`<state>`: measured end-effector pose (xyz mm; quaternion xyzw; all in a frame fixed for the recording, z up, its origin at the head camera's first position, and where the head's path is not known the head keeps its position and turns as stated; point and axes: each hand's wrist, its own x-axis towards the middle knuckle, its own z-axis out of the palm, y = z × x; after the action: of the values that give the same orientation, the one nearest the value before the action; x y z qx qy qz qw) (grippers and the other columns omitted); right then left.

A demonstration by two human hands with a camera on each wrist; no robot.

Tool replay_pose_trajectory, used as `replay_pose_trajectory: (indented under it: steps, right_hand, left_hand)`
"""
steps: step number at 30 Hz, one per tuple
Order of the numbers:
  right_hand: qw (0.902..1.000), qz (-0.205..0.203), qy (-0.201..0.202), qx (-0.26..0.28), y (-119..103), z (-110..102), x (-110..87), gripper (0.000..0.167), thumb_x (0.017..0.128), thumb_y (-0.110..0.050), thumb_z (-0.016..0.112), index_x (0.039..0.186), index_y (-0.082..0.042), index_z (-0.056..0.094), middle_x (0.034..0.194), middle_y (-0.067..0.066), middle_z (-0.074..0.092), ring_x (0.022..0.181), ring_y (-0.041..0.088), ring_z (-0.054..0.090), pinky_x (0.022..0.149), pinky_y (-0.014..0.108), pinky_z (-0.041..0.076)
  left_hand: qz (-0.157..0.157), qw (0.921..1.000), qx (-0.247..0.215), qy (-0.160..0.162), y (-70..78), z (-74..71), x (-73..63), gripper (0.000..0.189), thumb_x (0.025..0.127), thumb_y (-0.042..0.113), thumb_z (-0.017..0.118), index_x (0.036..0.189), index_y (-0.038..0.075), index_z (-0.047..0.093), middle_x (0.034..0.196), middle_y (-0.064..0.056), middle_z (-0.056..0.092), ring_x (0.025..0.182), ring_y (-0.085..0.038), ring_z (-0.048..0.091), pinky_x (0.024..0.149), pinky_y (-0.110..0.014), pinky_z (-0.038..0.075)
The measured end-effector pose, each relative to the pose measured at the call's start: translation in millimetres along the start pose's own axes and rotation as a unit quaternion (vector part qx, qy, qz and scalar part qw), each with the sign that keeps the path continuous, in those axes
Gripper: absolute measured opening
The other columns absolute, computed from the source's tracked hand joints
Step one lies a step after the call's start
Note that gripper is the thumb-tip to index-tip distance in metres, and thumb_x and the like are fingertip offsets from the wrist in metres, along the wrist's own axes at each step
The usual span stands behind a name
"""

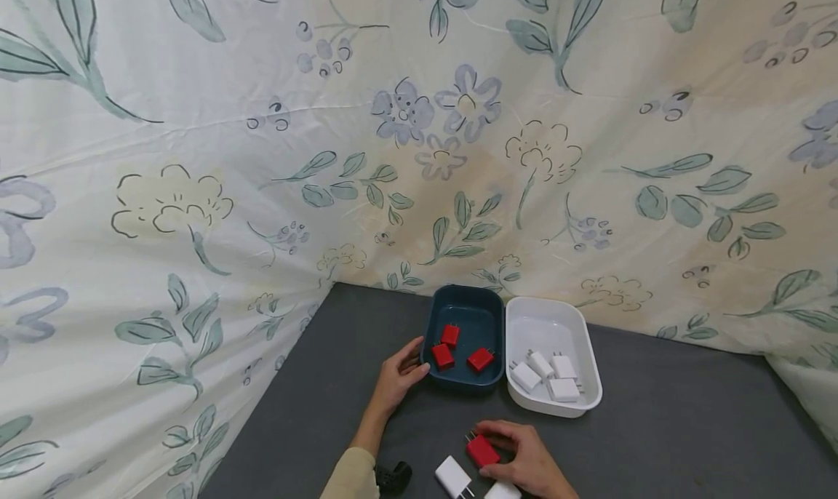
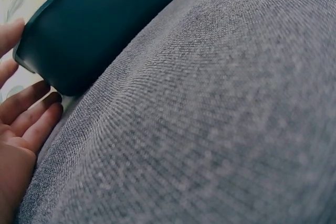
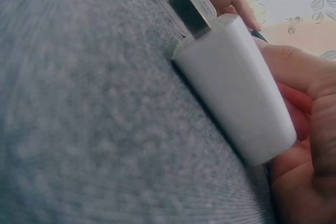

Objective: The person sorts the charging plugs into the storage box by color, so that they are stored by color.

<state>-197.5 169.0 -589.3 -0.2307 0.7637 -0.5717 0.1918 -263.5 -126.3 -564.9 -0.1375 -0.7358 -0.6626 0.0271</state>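
Observation:
My right hand (image 1: 527, 459) pinches a red charger plug (image 1: 482, 452) between thumb and fingers, close over the table; its metal prongs point toward the bins. In the right wrist view, a white charger plug (image 3: 236, 90) hides most of the red one. My left hand (image 1: 395, 379) rests at the near left corner of a dark teal bin (image 1: 468, 385), its fingers (image 2: 37, 111) loosely extended against the wall. Three red plugs (image 1: 481, 360) lie inside that bin. A second white plug (image 1: 453, 477) lies just left of my right hand.
A white bin (image 1: 592, 364) stands against the teal bin's right side, with several white plugs (image 1: 563, 390) in it. Dark grey cloth covers the table (image 1: 681, 412). A floral curtain (image 1: 419, 179) hangs behind and along the left. A black object (image 1: 394, 477) sits by my left sleeve.

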Motion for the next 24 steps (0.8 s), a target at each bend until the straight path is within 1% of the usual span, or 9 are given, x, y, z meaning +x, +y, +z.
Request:
replay_pose_trajectory:
  steps: [6, 12, 17, 24]
  right_hand:
    - [0.9999, 0.009, 0.005, 0.007, -1.6, 0.9, -0.8, 0.062, 0.076, -0.02, 0.083, 0.131, -0.003, 0.059, 0.129, 0.018, 0.062, 0.106, 0.003, 0.065, 0.086, 0.012, 0.049]
    - [0.9999, -0.007, 0.005, 0.01, -2.6, 3.6, -0.1, 0.061, 0.076, -0.018, 0.083, 0.129, -0.001, 0.059, 0.127, 0.021, 0.063, 0.105, 0.003, 0.065, 0.087, 0.012, 0.049]
    - [0.9998, -0.017, 0.006, 0.008, -3.3, 5.4, 0.8, 0.061, 0.077, -0.018, 0.083, 0.13, 0.002, 0.059, 0.127, 0.022, 0.062, 0.105, 0.004, 0.066, 0.086, 0.013, 0.05]
    - [0.9994, -0.029, 0.018, 0.001, -6.7, 7.3, 2.9, 0.061, 0.077, -0.02, 0.083, 0.129, 0.001, 0.059, 0.126, 0.021, 0.063, 0.105, 0.004, 0.066, 0.087, 0.015, 0.052]
  left_hand:
    - [-0.003, 1.0, 0.003, -0.003, -0.1, 0.2, 0.5, 0.061, 0.092, 0.015, 0.067, 0.145, 0.0, 0.043, 0.143, -0.026, 0.05, 0.126, -0.039, 0.054, 0.106, -0.053, 0.043]
    - [0.003, 1.0, 0.003, 0.003, -0.2, 0.6, 0.6, 0.059, 0.091, 0.014, 0.068, 0.144, 0.001, 0.045, 0.142, -0.026, 0.051, 0.125, -0.04, 0.054, 0.105, -0.053, 0.043]
    - [-0.001, 1.0, 0.001, 0.004, -0.4, 0.8, -0.5, 0.059, 0.091, 0.014, 0.068, 0.144, 0.002, 0.045, 0.142, -0.026, 0.051, 0.125, -0.04, 0.054, 0.105, -0.053, 0.043]
    - [0.005, 0.9999, 0.0, 0.012, -0.7, 1.3, -0.8, 0.058, 0.091, 0.012, 0.068, 0.143, 0.002, 0.046, 0.14, -0.026, 0.052, 0.124, -0.04, 0.055, 0.104, -0.052, 0.044]
